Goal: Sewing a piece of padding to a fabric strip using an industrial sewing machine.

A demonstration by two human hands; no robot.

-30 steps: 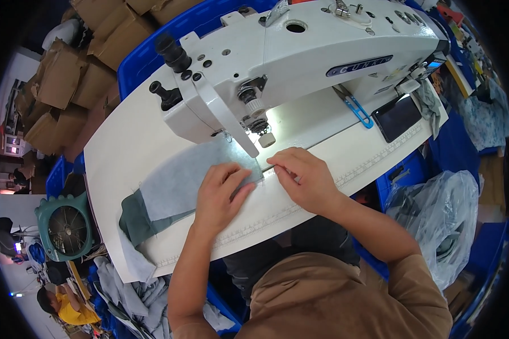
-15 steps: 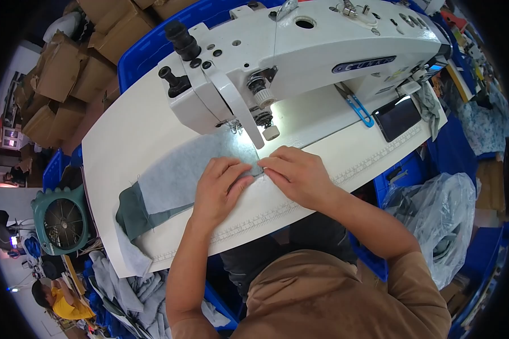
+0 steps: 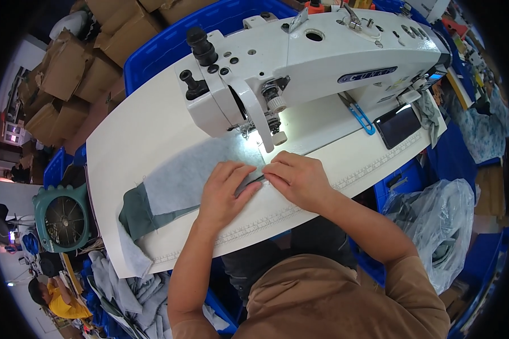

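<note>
A light grey fabric piece (image 3: 181, 175) lies on the white sewing table, with a dark green layer (image 3: 137, 212) showing beneath it and folded over at the left end. Its right end reaches under the head of the white sewing machine (image 3: 220, 113), where a lamp lights it. My right hand (image 3: 300, 181) pinches the fabric's near right corner between thumb and fingers. Just left of it, my left hand (image 3: 227, 189) is closed on the near edge, fingers on top and thumb at the front. My fingers partly hide the edge they hold.
Blue-handled thread snips (image 3: 361, 117) and a dark phone (image 3: 398, 126) lie right on the table. A ruler strip (image 3: 254, 226) runs along its front edge. A green fan (image 3: 64, 217) stands left, cloth pieces (image 3: 130, 285) below it. A clear plastic bag (image 3: 435, 226) hangs right.
The view has shifted slightly, so the machine sits a little farther right and lower. Both hands stay at the fabric's near edge, with only a small shift of the left fingers.
</note>
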